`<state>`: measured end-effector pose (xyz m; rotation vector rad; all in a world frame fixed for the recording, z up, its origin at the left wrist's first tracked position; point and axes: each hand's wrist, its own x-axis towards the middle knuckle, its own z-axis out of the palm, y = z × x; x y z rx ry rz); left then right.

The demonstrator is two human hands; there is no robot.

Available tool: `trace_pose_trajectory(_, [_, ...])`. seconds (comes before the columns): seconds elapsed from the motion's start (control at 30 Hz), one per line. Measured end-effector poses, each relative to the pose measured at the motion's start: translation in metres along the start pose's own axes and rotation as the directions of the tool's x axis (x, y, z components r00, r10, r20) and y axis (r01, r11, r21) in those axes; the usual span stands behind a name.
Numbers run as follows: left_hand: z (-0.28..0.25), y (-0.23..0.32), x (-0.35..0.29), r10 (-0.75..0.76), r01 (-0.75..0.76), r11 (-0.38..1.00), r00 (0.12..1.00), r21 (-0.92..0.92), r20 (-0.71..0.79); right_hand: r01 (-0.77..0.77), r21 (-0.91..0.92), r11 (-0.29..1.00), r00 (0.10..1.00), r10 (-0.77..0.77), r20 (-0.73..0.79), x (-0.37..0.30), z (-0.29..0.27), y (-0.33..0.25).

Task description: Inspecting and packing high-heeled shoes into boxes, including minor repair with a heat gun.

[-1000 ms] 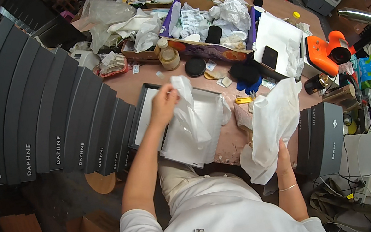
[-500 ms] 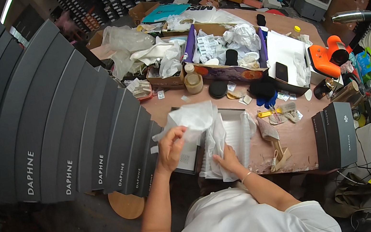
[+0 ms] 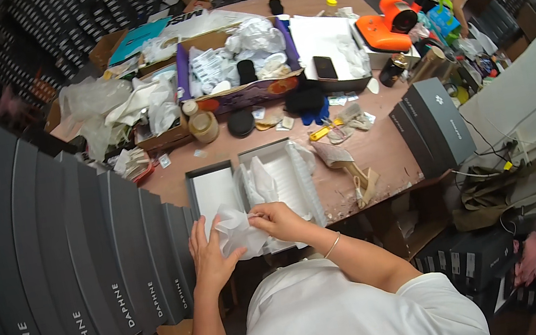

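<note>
White tissue paper [image 3: 234, 230] is bunched between my two hands in front of the table's near edge. My left hand [image 3: 211, 259] cups it from the left, thumb on one side and fingers on the other. With thumb and fingertips pinched, my right hand [image 3: 279, 222] grips its right edge. Just beyond lies an open shoe box [image 3: 285, 163] lined with white paper; a wrapped white bundle [image 3: 261, 181] rests inside on its left. The box's dark-rimmed lid [image 3: 213, 189], white inside, lies to its left. A beige high-heeled shoe [image 3: 350, 165] lies on its side to the right.
Tall stacks of dark grey shoe boxes [image 3: 53, 271] crowd the left side. More boxes [image 3: 433, 127] stand at the table's right edge. Behind are a glue bottle [image 3: 203, 124], a yellow-handled brush [image 3: 326, 130], a carton of crumpled paper [image 3: 242, 94] and an orange device [image 3: 386, 29]. A person bends at far right.
The tissue paper has come down toward me from above the lid. My right hand has left the paper at the box to pinch this tissue. My view has shifted right.
</note>
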<state>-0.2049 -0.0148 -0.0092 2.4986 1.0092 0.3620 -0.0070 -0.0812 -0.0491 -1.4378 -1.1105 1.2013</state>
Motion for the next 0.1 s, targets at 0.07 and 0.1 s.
trace_pose_trajectory(0.07, [-0.003, 0.024, 0.01, -0.047, 0.089, 0.962, 0.985, -0.259, 0.165, 0.105, -0.122, 0.987, 0.994, -0.103, 0.025, -0.006, -0.005, 0.005])
trace_pose_trajectory(0.1, [0.011, 0.021, 0.024, -0.064, 0.275, 0.795, 0.924, -0.541, 0.377, 0.058, -0.081, 0.995, 0.996, -0.052, 0.078, -0.008, -0.01, -0.003])
